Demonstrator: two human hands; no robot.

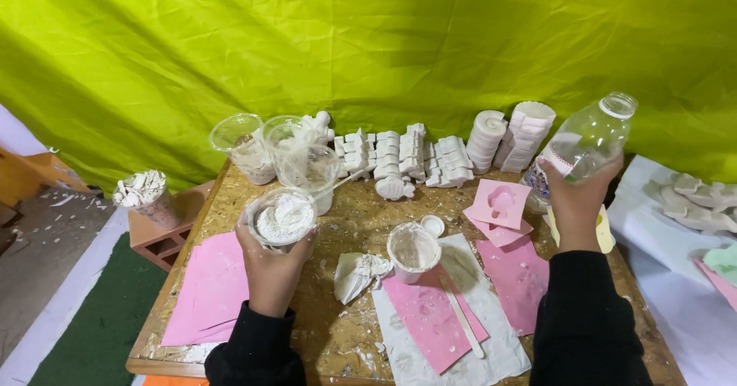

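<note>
Holding a clear plastic cup [282,218] of white powder, the left hand [270,267] is clenched around its base at the centre-left of the frame, above the chipboard table [338,340]. At the upper right, the right hand [577,202] grasps a clear plastic bottle [591,140] by its lower part; the bottle tilts with its open neck toward the upper right corner, and what it holds cannot be told.

Just right of the held cup, near the middle of the frame, a small white-crusted cup [413,251] stands on a pink sheet [430,317], with a round white lid [433,225] beside it and a flat wooden stick [462,317] lying below. Behind the held cup, toward the upper left, stand several clear cups [246,144] smeared white inside, one with a stick leaning in it. Rows of white plaster casts [399,159] line the back edge of the table. A pink mould [500,202] lies just left of the right wrist. At the far left, a cup of white broken pieces [142,194] sits on a brick.
</note>
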